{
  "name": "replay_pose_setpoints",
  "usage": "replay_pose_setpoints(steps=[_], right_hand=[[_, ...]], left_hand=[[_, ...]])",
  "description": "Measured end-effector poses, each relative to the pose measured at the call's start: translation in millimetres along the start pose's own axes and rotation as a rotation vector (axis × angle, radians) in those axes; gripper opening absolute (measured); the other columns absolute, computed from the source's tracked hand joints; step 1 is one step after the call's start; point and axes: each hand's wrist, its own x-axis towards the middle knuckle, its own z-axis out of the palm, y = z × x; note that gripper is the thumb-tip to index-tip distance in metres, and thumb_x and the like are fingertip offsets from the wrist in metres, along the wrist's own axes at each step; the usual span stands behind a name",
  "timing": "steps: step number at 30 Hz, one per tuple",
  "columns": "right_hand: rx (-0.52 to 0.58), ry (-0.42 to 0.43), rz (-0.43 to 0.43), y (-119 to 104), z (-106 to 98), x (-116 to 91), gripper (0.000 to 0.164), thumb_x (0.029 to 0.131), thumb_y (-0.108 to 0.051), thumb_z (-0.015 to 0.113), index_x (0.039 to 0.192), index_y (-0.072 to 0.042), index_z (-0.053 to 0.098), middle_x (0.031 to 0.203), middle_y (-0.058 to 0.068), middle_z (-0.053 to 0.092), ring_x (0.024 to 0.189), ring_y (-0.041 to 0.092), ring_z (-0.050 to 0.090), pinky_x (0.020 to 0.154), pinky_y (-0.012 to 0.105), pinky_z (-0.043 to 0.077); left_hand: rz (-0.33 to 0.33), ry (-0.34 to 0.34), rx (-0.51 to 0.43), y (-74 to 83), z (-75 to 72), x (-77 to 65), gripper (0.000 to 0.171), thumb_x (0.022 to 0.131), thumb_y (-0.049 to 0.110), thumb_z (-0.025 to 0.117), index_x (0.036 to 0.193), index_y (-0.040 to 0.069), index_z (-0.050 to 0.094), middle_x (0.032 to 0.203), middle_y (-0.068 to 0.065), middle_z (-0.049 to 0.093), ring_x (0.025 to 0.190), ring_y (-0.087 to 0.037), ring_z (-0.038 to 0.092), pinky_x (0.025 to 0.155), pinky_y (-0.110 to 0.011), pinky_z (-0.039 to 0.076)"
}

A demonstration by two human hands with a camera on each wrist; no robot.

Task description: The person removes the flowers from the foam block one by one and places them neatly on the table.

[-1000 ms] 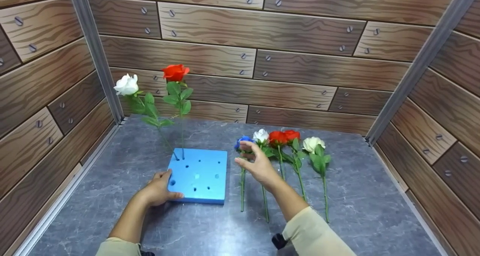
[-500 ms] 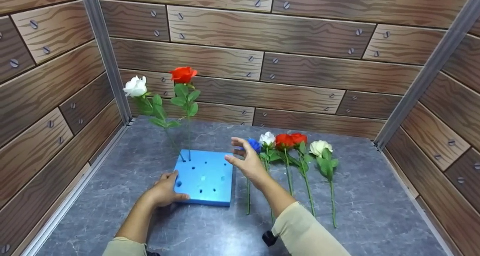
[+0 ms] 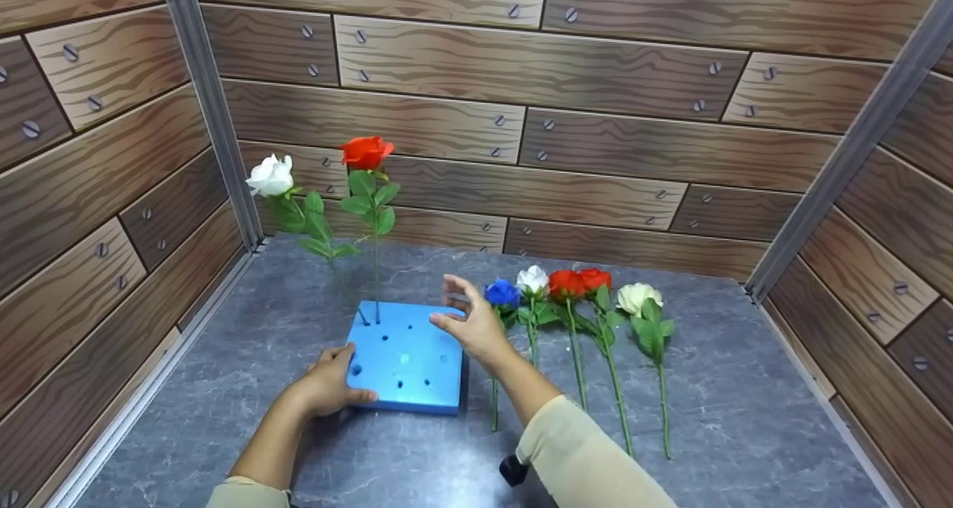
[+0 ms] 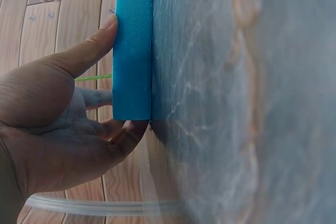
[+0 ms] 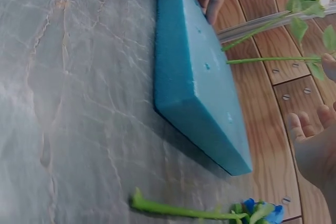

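Nearest us, on the grey table (image 3: 260,389), the left hand (image 3: 324,385) keeps its hold on the near left corner of the blue block (image 3: 421,363), thumb on the front edge and fingers along the left side. Past it, we see the change: the right hand (image 3: 474,329) has shifted leftward over the last second, from in front of the loose blooms to the block's right edge. Its fingers are spread in a loose curve and it grasps nothing; in the right wrist view it appears raised clear of the block. We take this to mean that no further flower is being carried yet, while the block is being steadied.

The block lies flat, a squarish, thick, bright blue slab with a slightly grainy side. Its top bears scattered dark holes (image 3: 385,338) of differing widths and a pale square mark near the middle. From its far left corner rise a leaning white rose (image 3: 271,176) and a nearly upright red rose (image 3: 366,153), both green-leaved.

To the right, we now see the whole blue rose (image 3: 502,293), lying beside a smaller white bloom (image 3: 532,280), two red blooms (image 3: 566,284) and a cream rose (image 3: 639,298). Plank-patterned walls (image 3: 595,83) stand behind.
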Motion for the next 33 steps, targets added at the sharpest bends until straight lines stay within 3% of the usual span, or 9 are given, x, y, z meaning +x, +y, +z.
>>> replay_pose_setpoints(steps=[8, 17, 24, 33], right_hand=[[0.035, -0.017, 0.044, 20.7, 17.9, 8.6, 0.075, 0.100, -0.011, 0.079, 0.165, -0.009, 0.042, 0.164, 0.023, 0.044, 0.153, 0.044, 0.048, 0.113, 0.040, 0.058], [-0.018, -0.035, 0.079, 30.7, 34.4, 18.8, 0.074, 0.103, -0.020, 0.077, 0.166, -0.011, 0.040, 0.163, 0.022, 0.044, 0.151, 0.042, 0.051, 0.114, 0.046, 0.057], [-0.040, -0.039, 0.098, 35.4, 37.2, 26.9, 0.073, 0.103, -0.024, 0.078, 0.166, -0.017, 0.043, 0.163, 0.018, 0.046, 0.151, 0.039, 0.052, 0.116, 0.049, 0.056], [-0.017, -0.034, 0.079, 36.1, 41.3, 39.4, 0.072, 0.105, -0.023, 0.075, 0.167, -0.011, 0.040, 0.164, 0.025, 0.044, 0.150, 0.043, 0.052, 0.116, 0.050, 0.055]], left_hand=[[-0.009, 0.004, 0.005, -1.5, -1.9, 0.3, 0.114, 0.090, 0.039, 0.090, 0.171, -0.002, 0.021, 0.171, -0.037, 0.026, 0.157, -0.065, 0.024, 0.122, -0.077, 0.033], [-0.024, 0.005, 0.018, -0.5, -4.3, 1.2, 0.114, 0.091, 0.041, 0.089, 0.171, -0.003, 0.022, 0.171, -0.036, 0.027, 0.157, -0.065, 0.026, 0.122, -0.076, 0.034], [-0.041, 0.005, 0.006, 1.1, -2.2, 4.6, 0.112, 0.091, 0.039, 0.090, 0.172, -0.001, 0.022, 0.172, -0.034, 0.026, 0.158, -0.063, 0.026, 0.122, -0.076, 0.036], [-0.049, 0.015, 0.005, -0.9, 0.1, 4.1, 0.113, 0.089, 0.037, 0.091, 0.171, -0.001, 0.024, 0.172, -0.035, 0.028, 0.159, -0.063, 0.023, 0.124, -0.076, 0.032]])
